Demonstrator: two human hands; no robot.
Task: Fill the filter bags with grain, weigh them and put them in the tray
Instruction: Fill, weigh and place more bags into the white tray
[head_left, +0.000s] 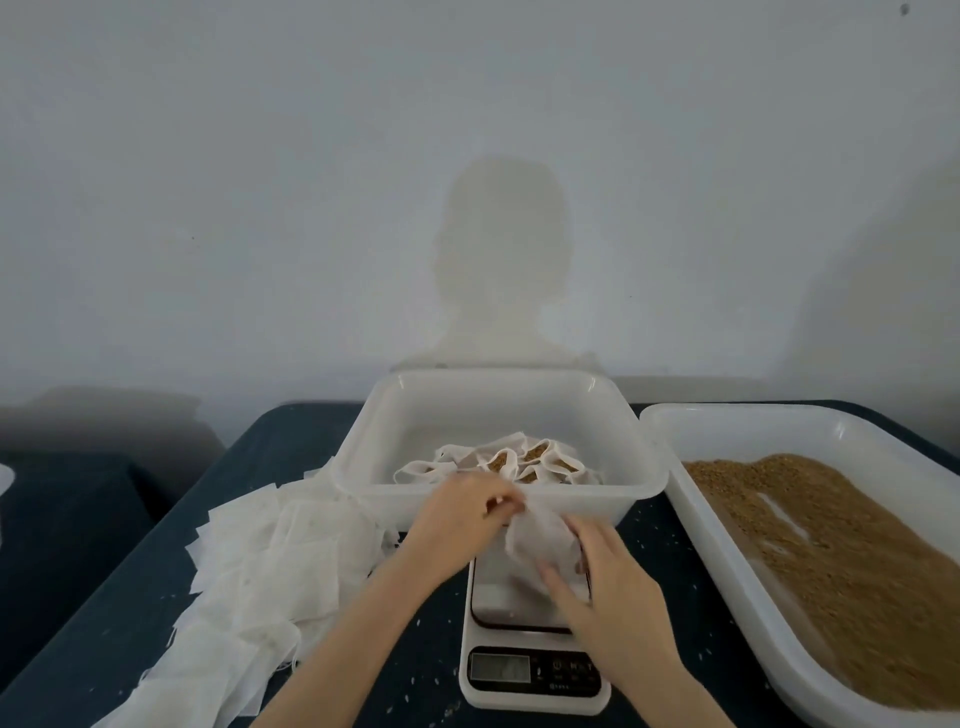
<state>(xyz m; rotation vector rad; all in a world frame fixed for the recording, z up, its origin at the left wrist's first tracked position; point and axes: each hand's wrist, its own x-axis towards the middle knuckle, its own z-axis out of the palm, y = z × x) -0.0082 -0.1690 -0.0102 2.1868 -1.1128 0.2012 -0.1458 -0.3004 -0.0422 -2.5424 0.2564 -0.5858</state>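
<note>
Head view, near to far. Nearest the viewer, a white kitchen scale (535, 670) stands on the dark tabletop (415, 665); its display is dim and no reading can be made out. Over the scale's weighing plate both hands meet on one white filter bag (540, 540). The right hand (608, 587) lies on the bag's near right side with fingers spread and curved round it. The left hand (457, 519) is at the bag's upper left edge, its fingertips pinching the cloth at the mouth. The bag appears to sit on or just above the plate; which of the two cannot be told, nor can its contents be seen.

Left of the grip, a loose heap of empty filter bags (270, 561) spreads over the tabletop toward the near edge. Right of the grip, a shallow white tray (779, 431) holds a bed of brown grain (841, 561).

Just beyond the grip, touching distance from the left hand, a deeper white tub (498, 395) contains several filled bags (519, 460), their open mouths showing grain. Scattered grains dot the tabletop round the scale. Behind everything, a pale wall (260, 182) carries the person's shadow.
</note>
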